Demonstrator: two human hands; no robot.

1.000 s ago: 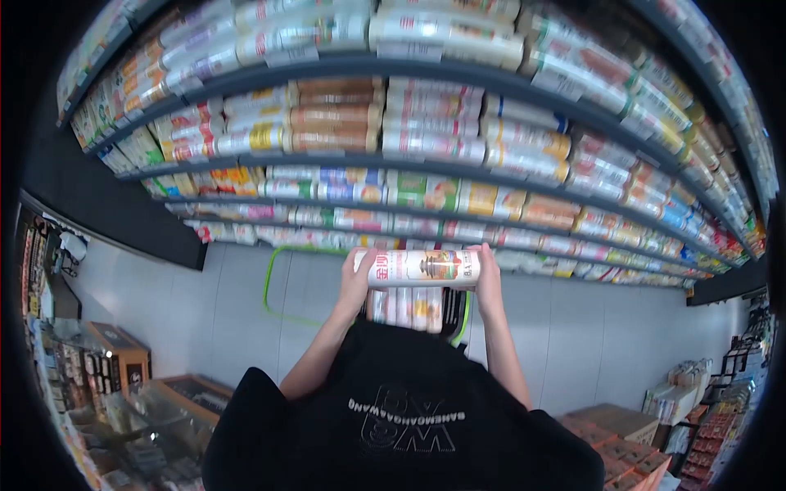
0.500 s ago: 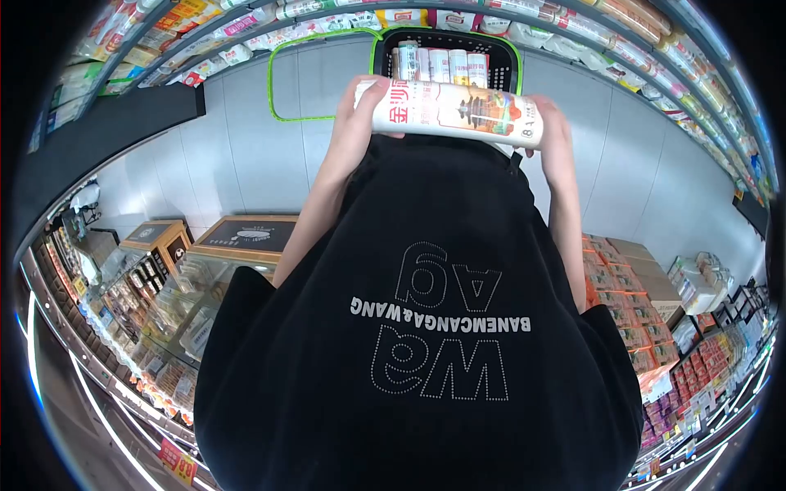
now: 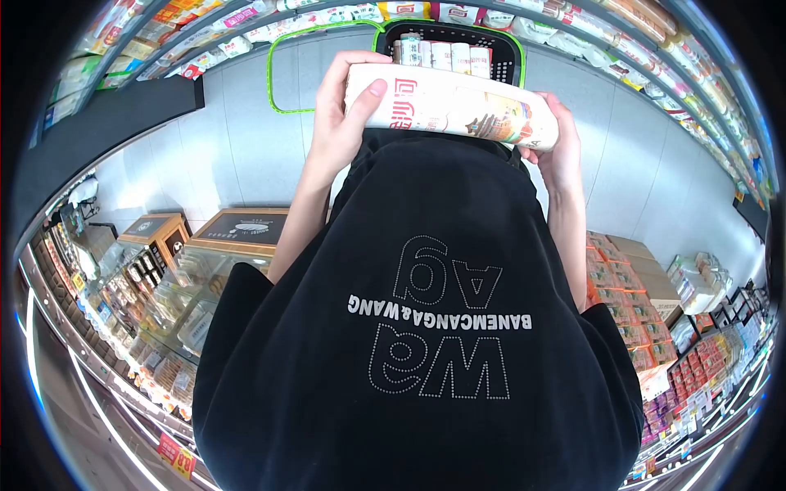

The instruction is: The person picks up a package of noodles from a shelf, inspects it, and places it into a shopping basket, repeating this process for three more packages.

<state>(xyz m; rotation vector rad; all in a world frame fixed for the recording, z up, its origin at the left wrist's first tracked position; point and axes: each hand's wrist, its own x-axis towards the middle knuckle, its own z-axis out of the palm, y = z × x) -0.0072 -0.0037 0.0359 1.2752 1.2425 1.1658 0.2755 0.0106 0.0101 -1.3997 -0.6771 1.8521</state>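
A long white package with red characters and a printed building lies crosswise in front of my chest, held at both ends. My left hand wraps round its left end, thumb on the printed face. At the right end, the fingers of my right hand are closed round it. Just beyond the package stands a black basket with a green rim, partly hidden by it. Several pale cylindrical packs are inside the basket.
A green handle loop extends left from the basket over the grey floor. Shelves of packaged goods curve across the top and right. Wooden-topped display cases stand at the left, stacked orange boxes at the right.
The package has come nearer and looks larger, its printed face rolled slightly downward. Both hands have moved with it, and my left thumb now rests lower on its face.
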